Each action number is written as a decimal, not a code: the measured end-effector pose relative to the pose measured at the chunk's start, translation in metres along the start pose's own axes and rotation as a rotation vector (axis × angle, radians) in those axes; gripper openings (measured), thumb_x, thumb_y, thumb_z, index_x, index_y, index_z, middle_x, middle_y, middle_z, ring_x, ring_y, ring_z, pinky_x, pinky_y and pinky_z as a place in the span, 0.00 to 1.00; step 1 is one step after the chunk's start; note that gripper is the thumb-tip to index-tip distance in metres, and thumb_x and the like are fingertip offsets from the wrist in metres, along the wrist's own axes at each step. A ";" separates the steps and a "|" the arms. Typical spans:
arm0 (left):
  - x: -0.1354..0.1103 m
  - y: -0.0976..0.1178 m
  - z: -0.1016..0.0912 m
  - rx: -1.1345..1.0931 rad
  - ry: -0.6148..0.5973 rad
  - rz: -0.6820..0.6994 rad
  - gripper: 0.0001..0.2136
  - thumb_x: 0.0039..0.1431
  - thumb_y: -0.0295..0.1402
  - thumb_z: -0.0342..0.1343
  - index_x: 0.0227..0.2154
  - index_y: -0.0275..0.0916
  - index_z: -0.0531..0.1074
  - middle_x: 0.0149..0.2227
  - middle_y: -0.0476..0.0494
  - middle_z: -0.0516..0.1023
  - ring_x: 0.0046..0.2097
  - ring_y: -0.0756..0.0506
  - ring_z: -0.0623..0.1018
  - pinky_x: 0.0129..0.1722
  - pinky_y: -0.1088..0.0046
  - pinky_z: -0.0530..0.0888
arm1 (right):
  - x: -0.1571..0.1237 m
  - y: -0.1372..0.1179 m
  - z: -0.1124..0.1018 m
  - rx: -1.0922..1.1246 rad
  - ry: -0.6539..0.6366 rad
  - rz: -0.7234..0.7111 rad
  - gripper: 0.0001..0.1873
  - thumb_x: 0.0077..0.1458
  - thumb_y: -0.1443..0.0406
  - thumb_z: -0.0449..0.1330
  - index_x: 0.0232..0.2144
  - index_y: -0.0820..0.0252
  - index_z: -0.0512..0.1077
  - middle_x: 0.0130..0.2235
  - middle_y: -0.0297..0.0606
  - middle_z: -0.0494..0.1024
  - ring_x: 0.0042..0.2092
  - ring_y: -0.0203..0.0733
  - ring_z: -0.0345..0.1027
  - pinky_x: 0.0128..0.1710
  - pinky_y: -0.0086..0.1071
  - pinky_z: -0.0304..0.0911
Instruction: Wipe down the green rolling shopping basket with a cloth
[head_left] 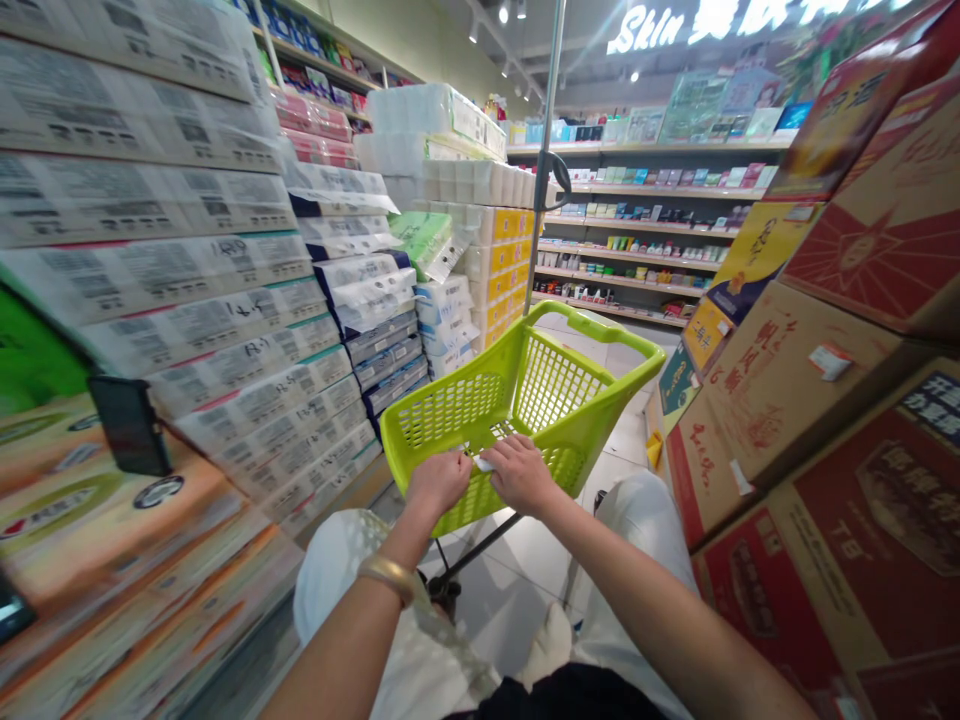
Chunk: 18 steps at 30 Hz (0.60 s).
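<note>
A lime-green plastic shopping cart point(457, 405) with lattice walls stands in front of my knees. My left hand point(441, 482) is closed in a fist at the cart's near rim; whatever its fingers hold is hidden. Beside it, my right hand point(517, 472) is closed too, its fingers bent over the same rim. Between the two hands a small white piece point(484, 463) shows at my right fingertips, too little of it visible to tell its kind. The basket's lattice floor can be seen beyond my knuckles.
Tall stacks of wrapped paper packs point(225, 270) rise on the left. A dark phone-like device point(129, 425) stands on orange packs there. Cardboard cartons point(795, 370) are piled at the right. A grey pole point(541, 190) and stocked shelves point(645, 220) stand beyond the cart.
</note>
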<state>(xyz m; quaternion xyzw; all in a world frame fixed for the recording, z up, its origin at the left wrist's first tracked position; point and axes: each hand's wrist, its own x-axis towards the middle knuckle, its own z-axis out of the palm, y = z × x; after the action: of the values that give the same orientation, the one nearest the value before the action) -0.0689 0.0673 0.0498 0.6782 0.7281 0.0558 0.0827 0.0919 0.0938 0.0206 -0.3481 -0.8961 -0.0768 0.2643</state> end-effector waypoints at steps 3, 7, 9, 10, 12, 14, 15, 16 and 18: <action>0.000 0.001 -0.001 -0.008 -0.004 0.003 0.23 0.63 0.37 0.33 0.36 0.39 0.77 0.42 0.37 0.80 0.44 0.40 0.79 0.39 0.67 0.70 | -0.003 0.038 -0.022 -0.064 -0.080 -0.032 0.08 0.54 0.68 0.55 0.37 0.57 0.73 0.36 0.38 0.75 0.40 0.44 0.62 0.46 0.35 0.53; 0.001 0.002 -0.001 -0.019 -0.006 -0.001 0.23 0.63 0.37 0.34 0.36 0.39 0.77 0.42 0.37 0.80 0.44 0.40 0.78 0.39 0.67 0.70 | -0.010 0.079 -0.040 -0.120 -0.030 0.035 0.07 0.53 0.70 0.55 0.34 0.58 0.72 0.35 0.38 0.75 0.40 0.44 0.62 0.46 0.35 0.52; 0.001 0.003 0.000 -0.020 -0.005 -0.008 0.23 0.63 0.37 0.34 0.36 0.39 0.77 0.42 0.37 0.80 0.44 0.40 0.78 0.39 0.67 0.71 | -0.012 0.082 -0.038 -0.129 0.037 0.099 0.07 0.52 0.71 0.54 0.31 0.58 0.72 0.34 0.38 0.74 0.39 0.44 0.60 0.47 0.35 0.52; 0.001 0.003 0.000 -0.018 -0.005 -0.012 0.23 0.63 0.37 0.34 0.36 0.39 0.77 0.42 0.37 0.80 0.44 0.40 0.79 0.39 0.67 0.71 | -0.012 0.078 -0.034 -0.128 0.084 0.151 0.07 0.52 0.71 0.54 0.30 0.58 0.71 0.33 0.38 0.73 0.39 0.44 0.60 0.47 0.36 0.51; 0.001 0.004 0.001 -0.012 -0.006 -0.020 0.23 0.63 0.37 0.35 0.37 0.39 0.77 0.42 0.37 0.80 0.44 0.40 0.78 0.39 0.67 0.71 | -0.011 0.061 -0.022 -0.113 0.180 0.276 0.08 0.51 0.71 0.53 0.28 0.57 0.70 0.32 0.38 0.72 0.39 0.44 0.59 0.48 0.37 0.51; 0.001 0.004 0.002 -0.003 -0.007 -0.023 0.23 0.64 0.37 0.35 0.37 0.39 0.77 0.42 0.37 0.80 0.44 0.40 0.78 0.40 0.68 0.70 | -0.008 0.035 -0.007 -0.073 0.235 0.354 0.07 0.51 0.71 0.53 0.28 0.57 0.70 0.31 0.38 0.71 0.39 0.44 0.58 0.48 0.37 0.50; 0.001 0.004 0.003 0.001 -0.007 -0.023 0.22 0.64 0.37 0.35 0.38 0.39 0.77 0.42 0.37 0.80 0.44 0.41 0.78 0.40 0.68 0.70 | -0.006 0.021 0.000 -0.043 0.233 0.346 0.07 0.51 0.71 0.53 0.28 0.57 0.70 0.31 0.37 0.71 0.39 0.44 0.58 0.48 0.37 0.50; 0.001 0.004 0.003 0.005 -0.007 -0.021 0.22 0.64 0.37 0.35 0.38 0.39 0.77 0.43 0.37 0.80 0.45 0.41 0.78 0.40 0.68 0.70 | -0.005 0.007 0.007 -0.015 0.219 0.316 0.06 0.51 0.70 0.54 0.29 0.57 0.70 0.32 0.37 0.71 0.40 0.44 0.58 0.49 0.37 0.50; 0.001 0.003 0.003 0.011 -0.009 -0.015 0.22 0.64 0.36 0.35 0.37 0.39 0.77 0.43 0.37 0.80 0.45 0.41 0.78 0.41 0.68 0.70 | -0.003 -0.013 0.016 0.023 0.214 0.279 0.07 0.51 0.70 0.54 0.31 0.57 0.71 0.33 0.37 0.71 0.42 0.45 0.58 0.50 0.37 0.50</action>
<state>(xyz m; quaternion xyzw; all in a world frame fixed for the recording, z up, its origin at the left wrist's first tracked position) -0.0655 0.0680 0.0479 0.6734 0.7330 0.0481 0.0827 0.0783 0.0874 0.0063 -0.4559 -0.8067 -0.0655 0.3702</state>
